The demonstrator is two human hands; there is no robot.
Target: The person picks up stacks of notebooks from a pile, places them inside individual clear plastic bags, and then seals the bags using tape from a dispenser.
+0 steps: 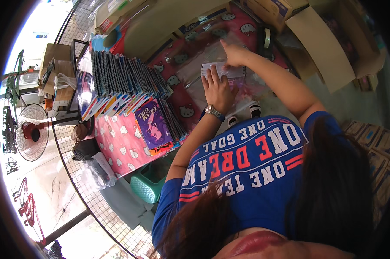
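My left hand [220, 91], with a watch at the wrist, lies flat with its fingers stretched out on a white, spiral-edged pad [211, 68]. Just beyond it, my right hand [235, 55] reaches across the pad's far side, index finger extended and thumb apart; its other fingers are partly hidden. Clear plastic film [195, 62] spreads over the table around the pad. Something pink and shiny [234, 84] shows beside my left hand, too unclear to name.
Tall stacks of spiral notebooks [126, 77] stand at left on a pink patterned table cover [117, 136], near a purple-covered notebook [152, 124]. A roll of tape [267, 38] lies at the back. Open cardboard boxes [320, 47] stand right; a green stool [146, 184] is below left.
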